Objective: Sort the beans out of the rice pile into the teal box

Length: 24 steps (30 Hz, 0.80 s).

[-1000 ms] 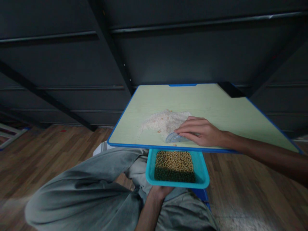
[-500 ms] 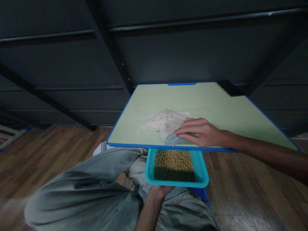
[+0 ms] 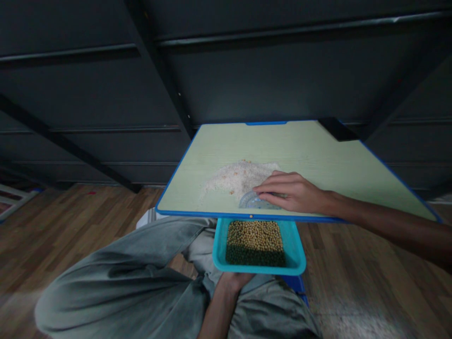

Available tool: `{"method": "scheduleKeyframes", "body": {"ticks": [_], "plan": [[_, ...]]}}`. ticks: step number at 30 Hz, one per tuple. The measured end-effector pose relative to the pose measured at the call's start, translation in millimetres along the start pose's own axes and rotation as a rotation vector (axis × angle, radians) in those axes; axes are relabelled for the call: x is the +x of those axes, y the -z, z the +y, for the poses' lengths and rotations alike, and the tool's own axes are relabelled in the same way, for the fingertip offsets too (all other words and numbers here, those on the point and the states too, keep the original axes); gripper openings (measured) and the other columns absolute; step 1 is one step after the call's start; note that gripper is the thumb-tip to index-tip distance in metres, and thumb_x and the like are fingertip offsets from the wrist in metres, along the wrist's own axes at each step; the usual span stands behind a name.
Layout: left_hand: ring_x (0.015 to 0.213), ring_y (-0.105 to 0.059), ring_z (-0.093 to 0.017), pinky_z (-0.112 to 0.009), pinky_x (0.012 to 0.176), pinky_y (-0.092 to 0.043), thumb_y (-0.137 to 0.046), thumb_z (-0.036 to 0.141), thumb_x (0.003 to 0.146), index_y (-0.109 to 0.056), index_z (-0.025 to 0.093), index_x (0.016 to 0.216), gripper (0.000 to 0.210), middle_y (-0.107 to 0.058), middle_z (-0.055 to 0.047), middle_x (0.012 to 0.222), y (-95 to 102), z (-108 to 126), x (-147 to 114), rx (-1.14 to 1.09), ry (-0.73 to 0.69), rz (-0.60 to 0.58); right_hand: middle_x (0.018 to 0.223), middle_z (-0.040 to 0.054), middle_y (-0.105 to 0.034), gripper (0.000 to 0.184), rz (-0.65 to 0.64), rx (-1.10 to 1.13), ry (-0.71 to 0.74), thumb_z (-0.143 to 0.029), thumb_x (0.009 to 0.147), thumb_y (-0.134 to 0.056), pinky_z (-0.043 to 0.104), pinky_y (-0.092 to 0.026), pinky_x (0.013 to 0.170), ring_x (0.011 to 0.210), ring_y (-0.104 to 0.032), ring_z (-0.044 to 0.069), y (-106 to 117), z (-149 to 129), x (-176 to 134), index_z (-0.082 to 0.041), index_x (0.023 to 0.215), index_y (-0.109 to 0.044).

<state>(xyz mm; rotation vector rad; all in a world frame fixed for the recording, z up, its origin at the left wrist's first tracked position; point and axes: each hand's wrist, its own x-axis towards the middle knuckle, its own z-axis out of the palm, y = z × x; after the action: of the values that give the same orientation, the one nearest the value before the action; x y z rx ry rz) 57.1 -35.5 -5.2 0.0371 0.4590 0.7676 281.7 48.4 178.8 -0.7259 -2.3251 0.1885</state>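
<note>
My right hand (image 3: 294, 192) lies flat on a small clear plastic disc (image 3: 251, 201), pressing it against the near edge of a white grain pile (image 3: 237, 178) on the pale green table (image 3: 318, 155). A single yellow bean (image 3: 251, 216) sits right at the table's blue front edge. Under that edge a teal tray (image 3: 294, 258) full of yellowish beans (image 3: 255, 236) is held up from below by my left hand (image 3: 233, 281), of which only the top shows beneath the tray.
My bent legs in grey trousers (image 3: 134, 278) fill the lower left. Wooden floor (image 3: 370, 282) spreads around. Dark metal beams and a dark wall (image 3: 247, 70) stand behind the table. A dark object (image 3: 337, 129) sits at the table's far right corner.
My right hand slid the clear disc slightly left and away from the table edge. One bean now lies at the front edge. The tray stays in place.
</note>
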Motion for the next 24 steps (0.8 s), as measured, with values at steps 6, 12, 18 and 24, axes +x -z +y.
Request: {"method": "scheduleKeyframes", "body": {"ticks": [6,12,18,24], "plan": [[0.100,-0.067,-0.018,-0.038,0.107,-0.038,-0.044,0.021,0.091,-0.056,0.024,0.128,0.039,-0.072,-0.005,0.111,-5.4,0,-3,-0.016,-0.009,-0.024,0.101,0.0051,-0.072,0.028,0.014,0.016,-0.007,-0.019,0.089,-0.059,0.033,-0.052,0.082,0.089,-0.066,0.016,-1,1,0,-0.020,0.117,-0.066],[0.097,-0.068,-0.015,-0.032,0.103,-0.041,-0.041,0.015,0.091,-0.057,0.026,0.127,0.041,-0.072,-0.003,0.113,-2.7,2,-2,-0.013,0.013,-0.046,0.102,0.0053,-0.072,0.026,0.020,-0.042,-0.044,-0.020,0.090,-0.058,0.035,-0.048,0.086,0.092,-0.065,0.017,1,6,0,-0.020,0.115,-0.066],[0.101,-0.067,-0.018,-0.040,0.108,-0.037,-0.043,0.020,0.091,-0.063,0.025,0.120,0.035,-0.071,-0.003,0.113,12.2,-1,0,-0.027,-0.016,-0.069,0.107,0.0044,-0.071,0.024,0.012,-0.118,-0.108,-0.022,0.094,-0.053,0.036,-0.044,0.090,0.097,-0.063,0.018,4,13,3,-0.020,0.114,-0.066],[0.102,-0.066,-0.017,-0.038,0.110,-0.035,-0.042,0.024,0.093,-0.069,0.024,0.110,0.032,-0.073,-0.002,0.108,-4.9,3,-2,0.000,-0.008,-0.083,0.105,0.0037,-0.071,0.025,0.087,-0.126,-0.168,-0.022,0.094,-0.052,0.034,-0.045,0.087,0.094,-0.063,0.017,10,14,5,-0.021,0.115,-0.066]]}}
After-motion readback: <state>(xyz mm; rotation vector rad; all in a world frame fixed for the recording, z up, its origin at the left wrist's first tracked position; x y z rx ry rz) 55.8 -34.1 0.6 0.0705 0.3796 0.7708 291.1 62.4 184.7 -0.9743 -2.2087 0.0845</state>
